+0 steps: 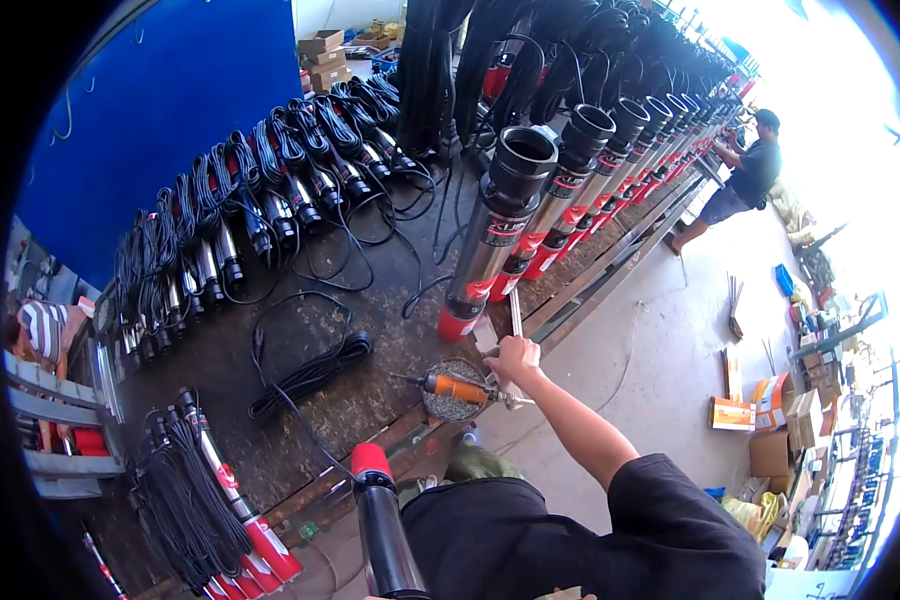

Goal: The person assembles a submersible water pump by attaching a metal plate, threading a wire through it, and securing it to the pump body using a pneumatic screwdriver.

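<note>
My right hand reaches over the table's near edge with its fingers closed together. What they pinch is hidden; a thin pale metal strip stands just beyond them. Beneath the hand, an orange-bodied hand tool with a thin dark tip lies across a round speckled grey disc. Close to my body, a black cylindrical pump with a red end cap slants up from the lower edge, its cable running onto the table. My left hand is out of sight.
Upright steel pumps with red bases line the table's right side. Cabled pumps lie in a row at the back. A coiled black cable rests mid-table; more pumps lie lower left. A person works at the far right.
</note>
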Available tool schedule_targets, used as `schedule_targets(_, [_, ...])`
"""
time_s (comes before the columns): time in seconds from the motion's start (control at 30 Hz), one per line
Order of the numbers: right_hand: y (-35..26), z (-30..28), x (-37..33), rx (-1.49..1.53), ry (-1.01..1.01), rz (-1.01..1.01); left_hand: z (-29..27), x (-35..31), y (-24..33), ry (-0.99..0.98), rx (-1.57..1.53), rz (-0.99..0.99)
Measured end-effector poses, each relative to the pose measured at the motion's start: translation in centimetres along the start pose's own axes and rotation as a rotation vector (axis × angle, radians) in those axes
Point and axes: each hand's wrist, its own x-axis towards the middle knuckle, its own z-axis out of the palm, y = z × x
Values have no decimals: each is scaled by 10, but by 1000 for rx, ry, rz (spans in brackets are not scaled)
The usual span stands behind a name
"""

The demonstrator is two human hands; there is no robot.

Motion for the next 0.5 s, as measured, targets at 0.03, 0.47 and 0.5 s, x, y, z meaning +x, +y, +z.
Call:
schedule_targets(0.03, [0,4,2,16,2,9,-2,-1,-2,-11,-20,7])
schedule_targets(0.47, [24,-10,-44,367,435,-82,12,-73,-149,728,-145,-757])
schedule_targets(0.5, [25,-8,-54,430,564,-195,11,-91,-172,763,-127,-910])
